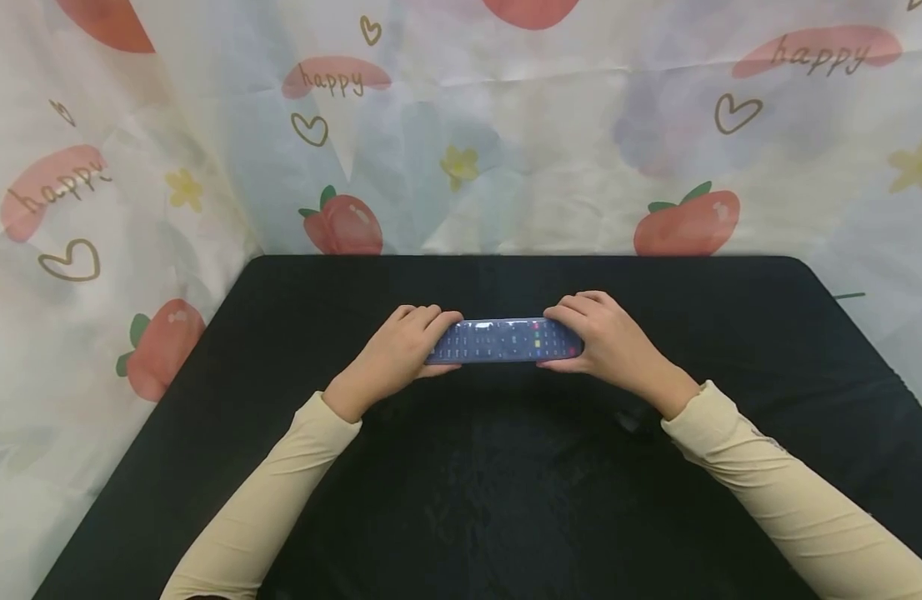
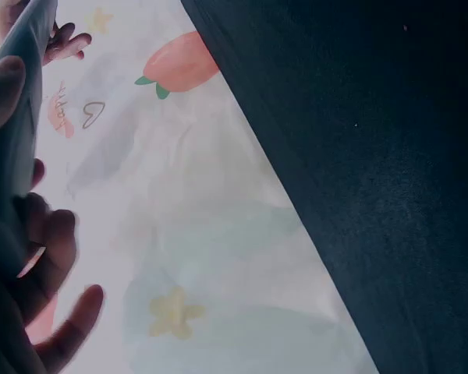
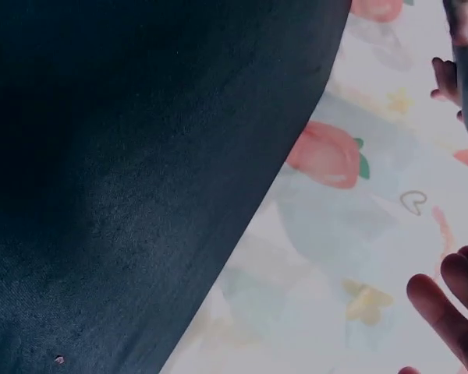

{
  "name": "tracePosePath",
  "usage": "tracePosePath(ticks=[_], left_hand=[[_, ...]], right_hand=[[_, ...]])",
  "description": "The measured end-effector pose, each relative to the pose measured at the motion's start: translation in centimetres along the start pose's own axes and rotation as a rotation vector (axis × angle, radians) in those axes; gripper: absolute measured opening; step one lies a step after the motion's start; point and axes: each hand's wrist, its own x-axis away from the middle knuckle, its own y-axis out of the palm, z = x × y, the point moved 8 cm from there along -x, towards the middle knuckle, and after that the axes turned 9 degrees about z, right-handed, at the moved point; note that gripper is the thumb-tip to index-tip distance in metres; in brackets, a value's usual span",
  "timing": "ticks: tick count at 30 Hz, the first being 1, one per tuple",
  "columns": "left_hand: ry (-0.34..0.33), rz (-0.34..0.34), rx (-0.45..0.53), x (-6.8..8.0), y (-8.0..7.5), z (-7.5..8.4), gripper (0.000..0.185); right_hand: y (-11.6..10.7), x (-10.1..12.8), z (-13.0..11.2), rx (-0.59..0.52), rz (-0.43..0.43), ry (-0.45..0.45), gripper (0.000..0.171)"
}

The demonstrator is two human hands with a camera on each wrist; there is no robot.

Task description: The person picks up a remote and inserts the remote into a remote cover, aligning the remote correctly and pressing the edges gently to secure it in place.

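While over black table (image 1: pixel 506 500), left hand (image 1: pixel 397 354), right hand (image 1: pixel 611 342) grip remote (image 1: pixel 502 340) ends; seemingly lifted.

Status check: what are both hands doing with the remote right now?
Left hand grips remote at its left end. Right hand grips its right end. Remote held level above black table. Nothing in the way.

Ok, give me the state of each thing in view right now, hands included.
remote control: lying crosswise, buttons up, in a clear cover, held at both ends.
left hand: fingers curled round the remote's left end.
right hand: fingers curled round its right end.
black table: bare in front of the hands.
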Motion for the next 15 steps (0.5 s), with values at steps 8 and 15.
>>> tracePosePath(ticks=[8,15], left_hand=[[-0.04,0.022,0.021,-0.1,0.4,-0.6,0.06],[-0.204,0.084,-0.098,-0.1,1.0,-4.5,0.059]], right_hand=[[0.5,-0.7,0.2,0.034,0.04,-0.016,0.06],[3.3,-2.3,2.5,0.048,-0.044,0.137,0.065]])
